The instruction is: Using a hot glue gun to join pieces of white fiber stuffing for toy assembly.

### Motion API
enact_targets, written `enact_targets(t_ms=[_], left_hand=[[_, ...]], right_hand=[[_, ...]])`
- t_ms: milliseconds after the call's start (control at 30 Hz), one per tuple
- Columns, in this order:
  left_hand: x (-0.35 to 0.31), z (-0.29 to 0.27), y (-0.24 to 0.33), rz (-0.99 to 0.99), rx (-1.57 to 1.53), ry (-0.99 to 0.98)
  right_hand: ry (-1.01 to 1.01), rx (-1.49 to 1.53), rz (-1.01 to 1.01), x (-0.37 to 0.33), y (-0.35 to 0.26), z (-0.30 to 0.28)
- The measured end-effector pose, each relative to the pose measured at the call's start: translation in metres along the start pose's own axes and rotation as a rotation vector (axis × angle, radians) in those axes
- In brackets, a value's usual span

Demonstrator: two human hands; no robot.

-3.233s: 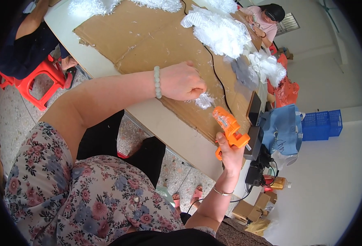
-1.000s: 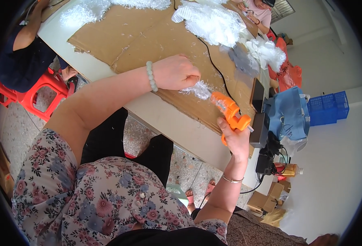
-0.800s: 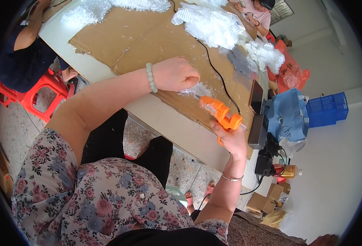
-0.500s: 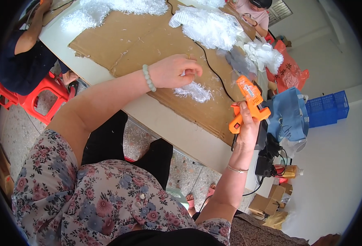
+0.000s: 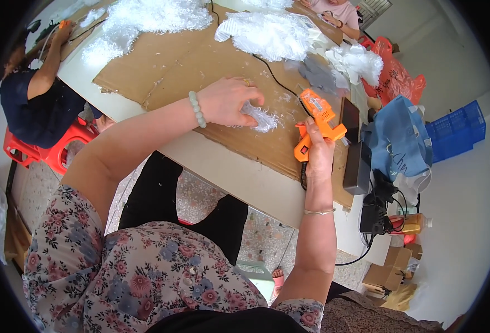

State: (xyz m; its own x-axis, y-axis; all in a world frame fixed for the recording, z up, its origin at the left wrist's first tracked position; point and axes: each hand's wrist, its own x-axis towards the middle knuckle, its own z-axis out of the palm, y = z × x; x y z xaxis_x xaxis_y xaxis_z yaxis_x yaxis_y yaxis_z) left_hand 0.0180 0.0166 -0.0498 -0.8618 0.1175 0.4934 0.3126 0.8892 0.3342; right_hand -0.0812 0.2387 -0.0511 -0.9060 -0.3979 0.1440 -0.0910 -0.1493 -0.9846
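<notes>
An orange glue gun [image 5: 323, 119] with a black cord is gripped in my right hand [image 5: 318, 150], its body slanting up and left above the cardboard's right part. Left of it, my left hand [image 5: 231, 102] has its thumb and fingers closed on a small tuft of white fringe [image 5: 264, 117]. The tuft is just above or on the cardboard sheet [image 5: 184, 61]; which of the two I cannot tell. My fingers partly hide it. The glue gun and the tuft are apart.
Heaps of shiny white fringe [image 5: 145, 25] and white fabric pieces [image 5: 272, 36] lie along the far side. A dark box [image 5: 357, 169], blue bag [image 5: 397, 139] and power adapter [image 5: 372, 219] stand at the right. Two people work nearby, one seated on a red stool [image 5: 50, 152].
My right hand with the glue gun has come left, nearer the tuft. My left thumb and fingers have closed on the tuft. The whole view has shifted slightly.
</notes>
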Motion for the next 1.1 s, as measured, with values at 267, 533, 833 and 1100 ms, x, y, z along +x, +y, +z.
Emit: enact_targets(t_ms=[267, 533, 833, 1100], left_hand=[[0.012, 0.011, -0.003, -0.098, 0.006, -0.128], [0.016, 0.012, -0.014, -0.042, 0.037, -0.063], [0.030, 0.006, -0.004, -0.177, 0.025, 0.010], [0.035, 0.008, -0.004, -0.253, 0.152, -0.227]], right_hand=[[-0.001, 0.002, -0.023, -0.001, 0.000, 0.007], [0.007, 0.024, 0.007, -0.002, -0.002, 0.009], [-0.001, 0.054, 0.012, 0.001, 0.001, 0.008], [0.015, 0.028, -0.024, 0.001, 0.002, 0.016]])
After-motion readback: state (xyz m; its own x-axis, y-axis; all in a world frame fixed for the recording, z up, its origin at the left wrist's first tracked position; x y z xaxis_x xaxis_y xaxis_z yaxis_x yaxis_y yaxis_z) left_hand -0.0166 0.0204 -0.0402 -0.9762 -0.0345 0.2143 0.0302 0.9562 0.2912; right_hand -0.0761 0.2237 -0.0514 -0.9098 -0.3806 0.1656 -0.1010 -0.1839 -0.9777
